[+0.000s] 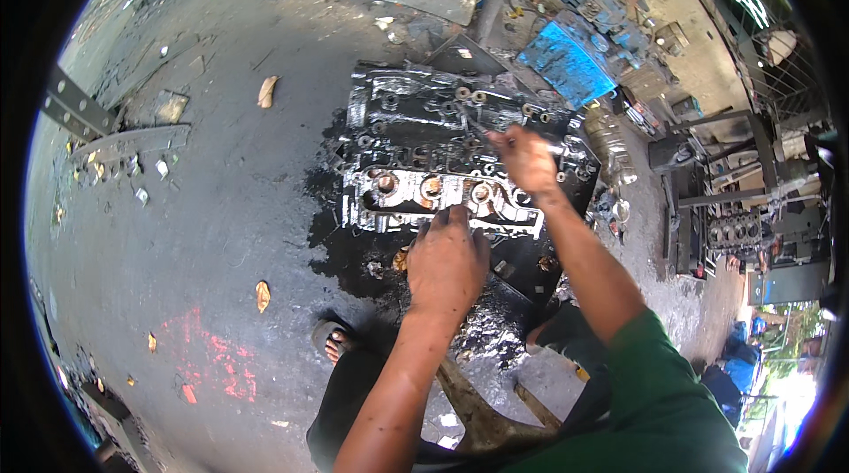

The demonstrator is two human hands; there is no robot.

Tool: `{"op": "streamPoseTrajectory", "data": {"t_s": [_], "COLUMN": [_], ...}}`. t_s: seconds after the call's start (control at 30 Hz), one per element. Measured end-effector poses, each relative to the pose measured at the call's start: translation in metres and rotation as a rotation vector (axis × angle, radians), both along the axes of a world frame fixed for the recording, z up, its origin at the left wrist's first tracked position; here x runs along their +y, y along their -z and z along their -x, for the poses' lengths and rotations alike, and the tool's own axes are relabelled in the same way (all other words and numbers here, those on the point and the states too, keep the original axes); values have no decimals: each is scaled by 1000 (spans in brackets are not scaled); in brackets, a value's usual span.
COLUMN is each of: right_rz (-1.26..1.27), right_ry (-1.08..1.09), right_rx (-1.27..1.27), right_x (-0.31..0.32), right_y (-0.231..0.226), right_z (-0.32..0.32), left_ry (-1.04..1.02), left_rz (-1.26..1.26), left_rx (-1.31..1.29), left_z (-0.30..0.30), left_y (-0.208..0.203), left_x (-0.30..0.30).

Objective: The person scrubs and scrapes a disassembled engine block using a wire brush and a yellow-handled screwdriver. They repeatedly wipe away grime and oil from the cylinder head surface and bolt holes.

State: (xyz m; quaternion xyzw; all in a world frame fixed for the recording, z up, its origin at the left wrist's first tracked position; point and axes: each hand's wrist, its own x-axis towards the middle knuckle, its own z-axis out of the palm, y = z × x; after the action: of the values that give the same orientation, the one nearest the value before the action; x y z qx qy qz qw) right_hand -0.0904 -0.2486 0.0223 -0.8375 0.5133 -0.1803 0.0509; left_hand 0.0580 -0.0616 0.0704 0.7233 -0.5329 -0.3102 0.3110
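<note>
On the oil-stained concrete floor (195, 208) of an open workshop yard lies a greasy engine cylinder head (442, 164), black with oil at its far side and scraped to bright metal along its near edge. It rests on a dark, wet patch of spilled oil (354, 252) directly in front of the person, whose sandalled foot (332, 342) shows just below it.

Both hands are at work on this part. The left hand (447, 256) lies palm down on the near edge of the cylinder head, fingers spread flat and holding nothing, pressing against the bright metal beside a row of round ports (431, 186). The right hand (528, 159) reaches further over the middle of the part, fingers curled shut around a thin tool (482, 130); it looks like a slim metal rod or screwdriver, though glare and grime make its kind hard to tell. Its tip points toward the dark upper half of the head.

Beyond the part, a blue machine (579, 40) sits among cables and scrap. Another engine block (732, 230) stands on a metal frame well apart at the right. Dry leaves (267, 90) lie scattered on the floor, and a red paint smear (212, 354) marks it at the lower left.
</note>
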Motion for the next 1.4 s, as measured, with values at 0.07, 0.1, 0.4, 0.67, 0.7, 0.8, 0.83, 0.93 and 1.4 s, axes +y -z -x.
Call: {"op": "streamPoseTrajectory", "data": {"t_s": [0.07, 0.1, 0.4, 0.67, 0.7, 0.8, 0.83, 0.93, 1.4], "right_rz": [-74, -84, -40, 22, 45, 119, 128, 110, 109], "right_ry": [106, 166, 25, -34, -13, -7, -113, -195, -722], "right_rx": [-149, -103, -63, -54, 27, 270, 320, 528, 1253], "right_x": [9, 14, -24, -48, -50, -59, -62, -77, -114], "right_y": [25, 34, 10, 22, 20, -7, -21, -68, -129], "right_z": [5, 10, -4, 45, 45, 36, 32, 14, -166], "left_ry": [27, 35, 44, 62, 67, 52, 40, 41, 44], "left_rz": [35, 40, 83, -75, -69, 16, 65, 39, 64], "left_rx": [16, 30, -4, 20, 7, 26, 45, 47, 14], "left_z": [8, 11, 22, 15, 15, 18, 21, 31, 33], "left_y": [2, 4, 9, 6, 7, 9, 10, 13, 22], "left_x": [-2, -3, -5, -12, -13, -12, -13, -15, -20]}}
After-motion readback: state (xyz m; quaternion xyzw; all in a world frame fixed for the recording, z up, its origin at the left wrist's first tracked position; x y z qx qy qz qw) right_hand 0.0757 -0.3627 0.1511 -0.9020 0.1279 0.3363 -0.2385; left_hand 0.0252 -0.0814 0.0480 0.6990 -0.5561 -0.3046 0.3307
